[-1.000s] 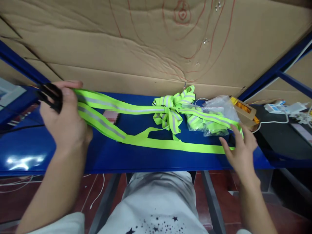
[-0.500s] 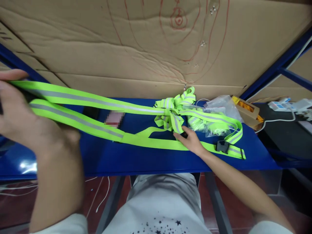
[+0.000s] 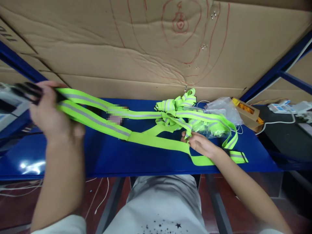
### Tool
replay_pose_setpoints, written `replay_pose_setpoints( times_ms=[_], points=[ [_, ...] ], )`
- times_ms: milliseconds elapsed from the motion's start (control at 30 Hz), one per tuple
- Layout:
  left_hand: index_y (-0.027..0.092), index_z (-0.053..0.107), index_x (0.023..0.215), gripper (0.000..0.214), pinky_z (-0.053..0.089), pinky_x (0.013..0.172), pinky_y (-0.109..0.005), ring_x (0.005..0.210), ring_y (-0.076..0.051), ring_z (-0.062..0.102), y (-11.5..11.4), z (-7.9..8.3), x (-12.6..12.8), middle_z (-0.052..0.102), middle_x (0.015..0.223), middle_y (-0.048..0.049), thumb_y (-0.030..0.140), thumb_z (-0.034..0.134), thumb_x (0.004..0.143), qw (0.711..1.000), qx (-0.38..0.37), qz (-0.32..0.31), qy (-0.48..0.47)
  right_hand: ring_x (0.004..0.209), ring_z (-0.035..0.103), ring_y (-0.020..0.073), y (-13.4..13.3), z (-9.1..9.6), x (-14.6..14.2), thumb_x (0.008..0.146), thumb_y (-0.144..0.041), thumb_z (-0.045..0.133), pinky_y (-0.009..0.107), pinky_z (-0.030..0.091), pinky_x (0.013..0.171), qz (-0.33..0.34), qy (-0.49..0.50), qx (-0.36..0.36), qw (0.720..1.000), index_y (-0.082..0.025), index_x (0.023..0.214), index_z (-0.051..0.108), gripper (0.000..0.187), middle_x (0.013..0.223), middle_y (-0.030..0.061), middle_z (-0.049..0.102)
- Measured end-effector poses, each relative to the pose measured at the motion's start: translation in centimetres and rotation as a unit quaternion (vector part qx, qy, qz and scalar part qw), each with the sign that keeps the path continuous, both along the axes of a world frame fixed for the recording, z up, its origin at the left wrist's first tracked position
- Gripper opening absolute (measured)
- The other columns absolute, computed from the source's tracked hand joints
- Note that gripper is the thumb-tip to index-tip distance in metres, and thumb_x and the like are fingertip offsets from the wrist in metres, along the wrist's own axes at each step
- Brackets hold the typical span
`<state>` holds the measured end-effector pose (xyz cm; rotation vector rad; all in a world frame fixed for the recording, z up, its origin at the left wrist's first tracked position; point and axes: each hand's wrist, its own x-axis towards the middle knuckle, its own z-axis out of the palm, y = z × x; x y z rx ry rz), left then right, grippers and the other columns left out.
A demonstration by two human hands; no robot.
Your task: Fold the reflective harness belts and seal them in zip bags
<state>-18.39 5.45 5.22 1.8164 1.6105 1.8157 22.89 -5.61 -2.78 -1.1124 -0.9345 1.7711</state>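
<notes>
A neon-yellow reflective strap [image 3: 97, 123] with a grey stripe runs in two lengths across the blue table. At the left, my left hand [image 3: 52, 113] is closed around these lengths, raised above the table; blurred black parts stick out past its fingers. My right hand [image 3: 201, 143] pinches a strap end and a fold of the lower length near the middle. Just behind it lies a gathered bunch of the same strap [image 3: 168, 105]. A further stretch loops to the right, and its buckle is mostly hidden behind my right wrist.
Clear plastic bags [image 3: 223, 109] with more neon strap lie right of the bunch. An open cardboard box [image 3: 247, 112] with orange contents stands beside them. A cardboard panel [image 3: 97, 48] rises behind the blue table [image 3: 109, 159]. White devices [image 3: 282, 105] and a cable sit far right.
My left hand has moved right and slightly down, bringing black parts into view. My right hand has shifted right and now pinches the strap, lifting a fold of the lower length.
</notes>
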Motion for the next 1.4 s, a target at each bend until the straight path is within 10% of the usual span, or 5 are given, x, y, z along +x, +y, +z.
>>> replay_pose_setpoints(
  times_ms=[267, 400, 667, 1167, 1400],
  points=[
    [0.023, 0.061, 0.141, 0.043, 0.047, 0.119, -0.049, 0.140, -0.026, 0.058, -0.4, -6.2, 9.8, 0.059, 0.152, -0.0112, 0.031, 0.047, 0.101, 0.861, -0.151, -0.369, 0.317, 0.091, 0.061, 0.0182, -1.6, 1.1, -0.8, 0.092, -0.049, 0.068, 0.029, 0.047, 0.086, 0.032, -0.109, 0.023, 0.993, -0.022, 0.109, 0.082, 0.035, 0.100, 0.0052, 0.072],
    [0.024, 0.034, 0.164, 0.065, 0.043, 0.119, -0.059, 0.154, -0.033, 0.043, 0.2, -9.0, 11.1, 0.035, 0.171, -0.0135, 0.017, 0.036, 0.099, 0.792, -0.212, -0.300, 0.488, 0.092, 0.063, 0.0208, -2.6, 1.3, -0.2, 0.097, -0.075, 0.049, 0.032, 0.048, 0.091, 0.081, -0.178, 0.030, 0.980, -0.022, 0.110, 0.083, 0.065, 0.096, 0.0069, 0.073],
    [0.022, 0.036, 0.161, 0.061, 0.047, 0.113, -0.056, 0.143, -0.035, 0.055, 0.1, -9.2, 11.6, 0.043, 0.166, -0.0127, 0.018, 0.036, 0.101, 0.809, -0.207, -0.231, 0.500, 0.103, 0.071, 0.0326, -5.1, 0.2, 1.6, 0.099, -0.075, 0.043, 0.040, 0.051, 0.091, -0.005, -0.357, 0.114, 0.927, -0.022, 0.064, 0.066, 0.068, 0.089, 0.0099, 0.076],
    [0.016, 0.057, 0.141, 0.042, 0.043, 0.123, -0.043, 0.142, -0.024, 0.056, -2.3, -4.3, 9.0, 0.059, 0.150, -0.0137, 0.036, 0.041, 0.108, 0.945, -0.096, -0.175, 0.260, 0.126, 0.065, 0.0308, -11.1, 2.5, 8.9, 0.107, -0.037, 0.048, 0.051, 0.049, 0.106, -0.115, -0.673, 0.366, 0.632, -0.032, 0.135, 0.065, 0.033, 0.133, 0.0080, 0.070],
    [0.012, 0.064, 0.135, 0.043, 0.046, 0.118, -0.045, 0.135, -0.028, 0.060, -7.2, -1.5, 4.8, 0.066, 0.138, -0.0166, 0.038, 0.045, 0.107, 0.972, 0.003, -0.024, 0.234, 0.143, 0.054, 0.0429, -15.4, -2.7, 17.5, 0.097, -0.068, 0.055, 0.063, 0.051, 0.106, 0.011, -0.751, 0.221, 0.622, -0.032, 0.154, 0.051, 0.067, 0.160, 0.0119, 0.051]
  ],
)
